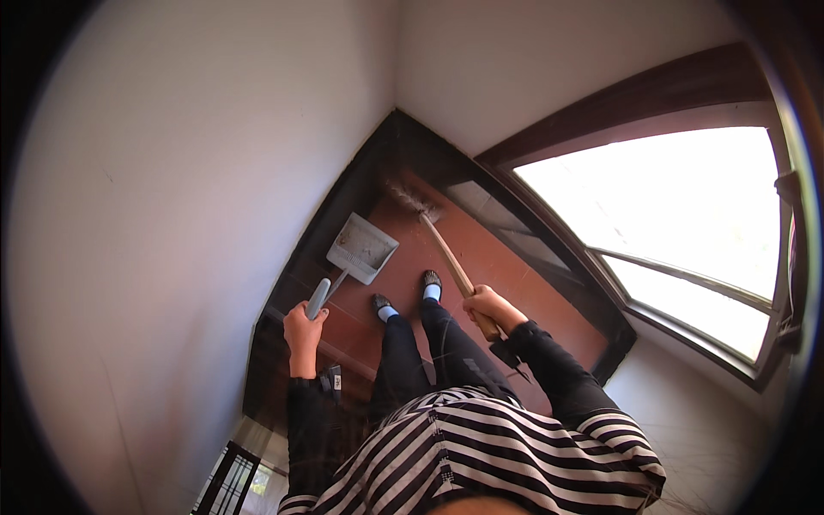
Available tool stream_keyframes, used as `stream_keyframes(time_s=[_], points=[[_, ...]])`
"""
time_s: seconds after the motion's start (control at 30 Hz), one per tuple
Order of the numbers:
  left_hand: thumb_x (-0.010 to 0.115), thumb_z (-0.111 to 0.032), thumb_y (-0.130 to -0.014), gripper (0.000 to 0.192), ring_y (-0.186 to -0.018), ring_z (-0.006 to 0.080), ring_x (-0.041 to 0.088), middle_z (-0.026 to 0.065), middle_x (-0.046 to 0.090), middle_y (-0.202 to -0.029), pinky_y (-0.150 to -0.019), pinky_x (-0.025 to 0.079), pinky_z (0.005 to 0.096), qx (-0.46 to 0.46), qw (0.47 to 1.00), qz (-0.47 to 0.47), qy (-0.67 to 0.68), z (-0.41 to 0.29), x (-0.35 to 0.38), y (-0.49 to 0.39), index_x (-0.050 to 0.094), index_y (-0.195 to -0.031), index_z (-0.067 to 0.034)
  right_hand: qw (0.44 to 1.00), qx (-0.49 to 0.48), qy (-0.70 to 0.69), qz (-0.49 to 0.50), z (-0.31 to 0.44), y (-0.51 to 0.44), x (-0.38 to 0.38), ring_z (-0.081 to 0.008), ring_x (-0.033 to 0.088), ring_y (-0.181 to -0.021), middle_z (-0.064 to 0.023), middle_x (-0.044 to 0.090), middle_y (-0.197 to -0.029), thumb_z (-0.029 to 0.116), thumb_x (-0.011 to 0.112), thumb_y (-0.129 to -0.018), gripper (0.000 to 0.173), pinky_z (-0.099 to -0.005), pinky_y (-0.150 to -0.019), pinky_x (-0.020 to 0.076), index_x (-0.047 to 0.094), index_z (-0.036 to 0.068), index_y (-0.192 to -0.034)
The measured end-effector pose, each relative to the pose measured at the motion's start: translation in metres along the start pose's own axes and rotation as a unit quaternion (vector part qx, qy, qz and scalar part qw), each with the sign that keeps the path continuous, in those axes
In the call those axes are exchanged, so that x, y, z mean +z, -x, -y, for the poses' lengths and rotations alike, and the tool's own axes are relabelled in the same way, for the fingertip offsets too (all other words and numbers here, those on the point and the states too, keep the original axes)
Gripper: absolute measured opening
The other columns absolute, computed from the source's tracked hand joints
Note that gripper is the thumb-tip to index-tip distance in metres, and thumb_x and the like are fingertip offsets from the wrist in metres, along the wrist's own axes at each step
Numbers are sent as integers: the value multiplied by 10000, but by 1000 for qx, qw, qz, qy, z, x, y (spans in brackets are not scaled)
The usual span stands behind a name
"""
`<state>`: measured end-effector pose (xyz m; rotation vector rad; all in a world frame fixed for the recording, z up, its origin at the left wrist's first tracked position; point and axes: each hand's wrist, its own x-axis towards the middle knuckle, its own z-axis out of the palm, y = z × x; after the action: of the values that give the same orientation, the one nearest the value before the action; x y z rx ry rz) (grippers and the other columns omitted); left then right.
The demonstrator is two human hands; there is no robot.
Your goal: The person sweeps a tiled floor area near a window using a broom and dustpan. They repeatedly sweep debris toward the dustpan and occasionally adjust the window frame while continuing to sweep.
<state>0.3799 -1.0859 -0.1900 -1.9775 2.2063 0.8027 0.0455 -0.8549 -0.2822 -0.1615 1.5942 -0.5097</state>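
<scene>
My left hand (304, 331) grips the grey handle of a long-handled dustpan (364, 248). The pan is light grey plastic, tilted up to my view, with dirt and dust inside, low by the dark wall border. My right hand (490, 309) is closed around the wooden handle of a broom (450, 257). The pale bristles of the broom head are blurred, a little beyond and to the right of the dustpan, near the room's corner. Fine bits of debris lie on the red tiled floor (502, 270) near the bristles.
White walls (193, 161) meet at a corner ahead, with a black baseboard (396, 129) along them. A dark-framed window (656, 238) is on the right. My feet in dark shoes (432, 279) stand on the tiles behind the broom head. A dark lattice door or window (228, 479) shows at lower left.
</scene>
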Motion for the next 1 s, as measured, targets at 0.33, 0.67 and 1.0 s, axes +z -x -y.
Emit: stream_keyframes(time_s=[0.33, 0.67, 1.0], points=[[826, -338, -721, 329, -842, 404, 676, 176, 709, -839, -705, 527, 497, -30, 997, -39, -64, 32, 19, -19, 698, -861, -69, 984, -98, -147, 39, 76, 36, -26, -177, 573, -499, -76, 563, -626, 72, 652, -813, 139, -329, -462, 491, 529, 13, -841], [840, -402, -678, 481, -954, 376, 680, 169, 720, -987, -809, 548, 478, -33, 996, -17, -82, 52, 38, -36, 731, -1030, -94, 968, -188, -161, 33, 139, -93, -34, -197, 631, -633, -93, 638, -720, 193, 597, -880, 223, -314, -604, 505, 644, -15, -815], [835, -374, -703, 413, -935, 372, 690, 158, 729, -969, -792, 553, 486, -13, 997, -13, -71, 80, 49, -56, 741, -1004, -107, 975, -184, -122, 3, 83, 18, -24, -197, 646, -548, -100, 631, -636, 130, 670, -792, 157, -330, -506, 515, 618, -17, -811]])
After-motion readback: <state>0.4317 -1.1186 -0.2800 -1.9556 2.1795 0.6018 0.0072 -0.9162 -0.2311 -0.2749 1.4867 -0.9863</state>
